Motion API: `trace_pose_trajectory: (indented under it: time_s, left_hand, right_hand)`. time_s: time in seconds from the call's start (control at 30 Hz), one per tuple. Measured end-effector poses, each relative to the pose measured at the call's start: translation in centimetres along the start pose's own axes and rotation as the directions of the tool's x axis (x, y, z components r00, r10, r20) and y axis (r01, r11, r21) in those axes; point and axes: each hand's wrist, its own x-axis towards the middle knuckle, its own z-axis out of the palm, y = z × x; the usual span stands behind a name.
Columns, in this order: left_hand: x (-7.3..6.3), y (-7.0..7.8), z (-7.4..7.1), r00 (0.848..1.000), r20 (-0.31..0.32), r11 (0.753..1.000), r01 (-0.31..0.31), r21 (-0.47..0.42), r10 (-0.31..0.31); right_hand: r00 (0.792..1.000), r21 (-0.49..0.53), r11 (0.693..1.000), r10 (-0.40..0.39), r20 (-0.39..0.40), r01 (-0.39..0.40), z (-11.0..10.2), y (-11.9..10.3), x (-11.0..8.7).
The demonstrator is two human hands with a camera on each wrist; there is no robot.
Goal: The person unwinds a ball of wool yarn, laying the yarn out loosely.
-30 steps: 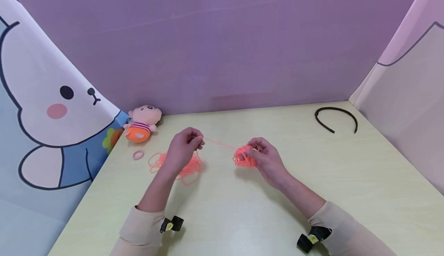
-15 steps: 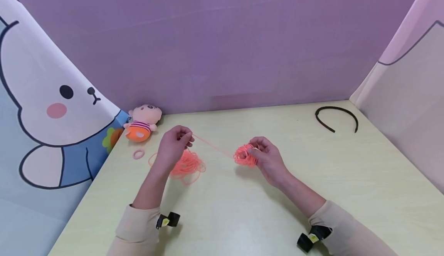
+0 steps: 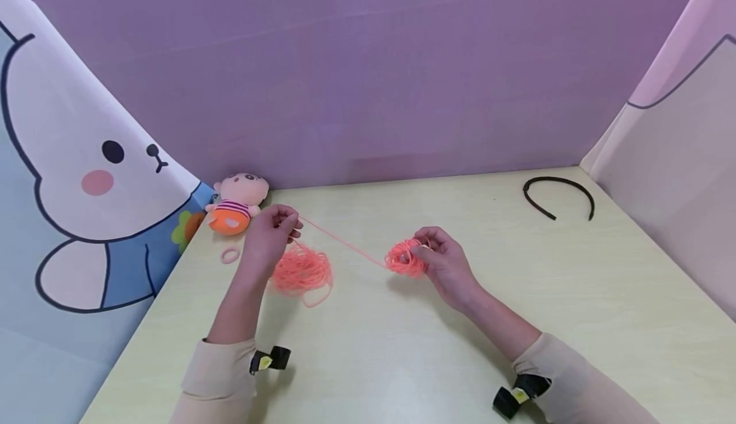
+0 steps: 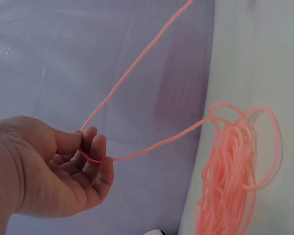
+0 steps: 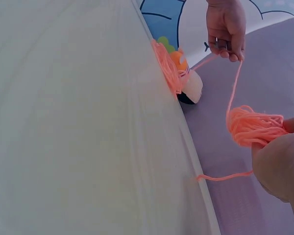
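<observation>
Between its thumb and fingertips my left hand point(image 3: 269, 235) pinches a strand of coral-pink yarn point(image 4: 137, 61), which also passes over its curled fingers. That strand slants down, straight, to a small bundle of wound yarn point(image 3: 405, 258) that my right hand point(image 3: 451, 271) grips between thumb and fingers above the table. From the left hand's other side the yarn runs down to a loose pile point(image 3: 303, 271) lying on the table just below that hand. In the right wrist view a loose tail point(image 5: 225, 177) of yarn hangs beneath the right hand.
A plush doll point(image 3: 236, 204) with orange shorts sits at the back left of the pale table point(image 3: 368, 360). Near it lies a pink ring point(image 3: 229, 255). A black headband point(image 3: 558, 180) rests at the back right. A purple backdrop point(image 3: 368, 79) rises behind the table.
My left hand has moved left, away from the right hand, and the strand between them has become longer. More of the pile shows. The right hand stays nearly in place.
</observation>
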Motion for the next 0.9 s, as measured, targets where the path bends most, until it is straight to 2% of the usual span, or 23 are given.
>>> trace_pose_trajectory:
  time_s: [0.2, 0.53, 0.63, 0.77, 0.9]
  left_hand:
    - [0.0, 0.2, -1.1, 0.998, -0.031, 0.999, 0.049, -0.001, -0.049]
    - [0.0, 0.1, -2.5, 0.990, -0.120, 0.997, 0.072, -0.016, -0.073]
    - [0.0, 0.0, -2.8, 0.987, -0.141, 0.997, 0.080, 0.014, -0.078]
    - [0.0, -0.2, -2.3, 0.993, -0.104, 0.990, 0.069, 0.120, -0.056]
    - [0.0, -0.5, -0.6, 1.000, -0.020, 0.985, 0.007, 0.174, -0.003]
  right_hand:
    - [1.000, 0.004, 1.000, 0.000, -0.002, 0.000, 0.0, 0.0, 0.0]
    - [1.000, -0.009, 1.000, 0.006, -0.003, -0.006, 0.0, 0.0, 0.0]
    - [1.000, -0.012, 1.000, 0.008, -0.003, -0.008, 0.0, -0.1, 0.0]
    - [1.000, -0.014, 1.000, 0.011, 0.001, -0.011, 0.0, -0.1, 0.0]
    - [1.000, -0.013, 1.000, 0.013, 0.016, -0.012, 0.0, -0.1, -0.1]
